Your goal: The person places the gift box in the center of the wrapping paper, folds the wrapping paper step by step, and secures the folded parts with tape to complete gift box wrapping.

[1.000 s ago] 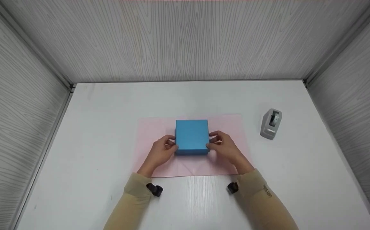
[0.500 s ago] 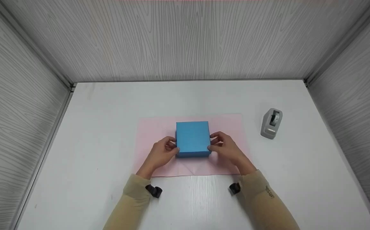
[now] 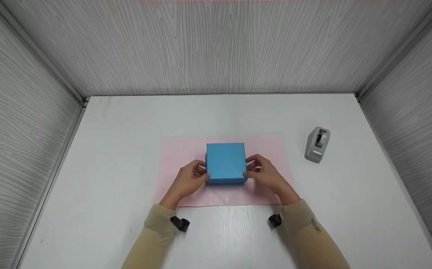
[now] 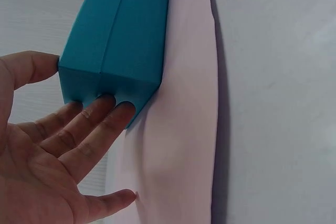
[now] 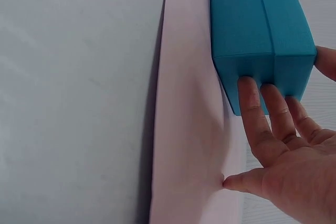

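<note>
A blue lidded box (image 3: 226, 161) sits on a pink sheet (image 3: 174, 149) that looks like wrapping paper, roughly at the middle of it. My left hand (image 3: 189, 180) holds the box's left side, thumb at the near corner and several fingertips against the side wall. On the opposite side my right hand (image 3: 266, 173) holds it the same way. The left wrist view shows the lid seam running along the box (image 4: 118, 30), with the little finger touching the pink sheet (image 4: 184, 103). In the right wrist view, the little finger also reaches the sheet (image 5: 189, 103).
A grey tape dispenser (image 3: 316, 145) stands to the right of the pink sheet on the white table (image 3: 118, 123). Grey wood-grain panels (image 3: 216, 48) rise at the back and both sides. The sheet's near edge shows a small crease.
The box has shifted slightly toward me and a little to the right, and both hands have moved along with it. The tape dispenser and the sheet look unmoved.
</note>
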The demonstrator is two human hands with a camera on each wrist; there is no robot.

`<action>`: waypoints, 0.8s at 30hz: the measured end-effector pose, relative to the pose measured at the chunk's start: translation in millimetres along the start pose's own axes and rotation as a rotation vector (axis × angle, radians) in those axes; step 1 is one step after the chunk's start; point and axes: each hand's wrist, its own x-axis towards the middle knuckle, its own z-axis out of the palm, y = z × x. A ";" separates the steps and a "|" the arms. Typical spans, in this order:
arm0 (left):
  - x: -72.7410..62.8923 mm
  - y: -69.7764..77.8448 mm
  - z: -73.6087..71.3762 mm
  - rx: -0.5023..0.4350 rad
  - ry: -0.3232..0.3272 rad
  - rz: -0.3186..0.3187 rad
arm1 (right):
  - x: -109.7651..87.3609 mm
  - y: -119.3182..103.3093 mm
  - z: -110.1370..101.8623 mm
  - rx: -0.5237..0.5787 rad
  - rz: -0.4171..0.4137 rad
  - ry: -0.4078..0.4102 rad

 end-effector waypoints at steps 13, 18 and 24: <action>0.6 -3.1 -0.1 0.003 -0.009 0.012 | -8.3 -11.6 -1.9 0.049 -0.045 -0.020; -0.7 -2.3 -1.5 0.010 -0.017 0.014 | -1.9 -0.3 -1.6 0.000 -0.021 -0.015; -5.5 -2.6 -6.5 0.117 0.014 0.025 | -8.3 0.0 -7.0 -0.137 -0.028 0.040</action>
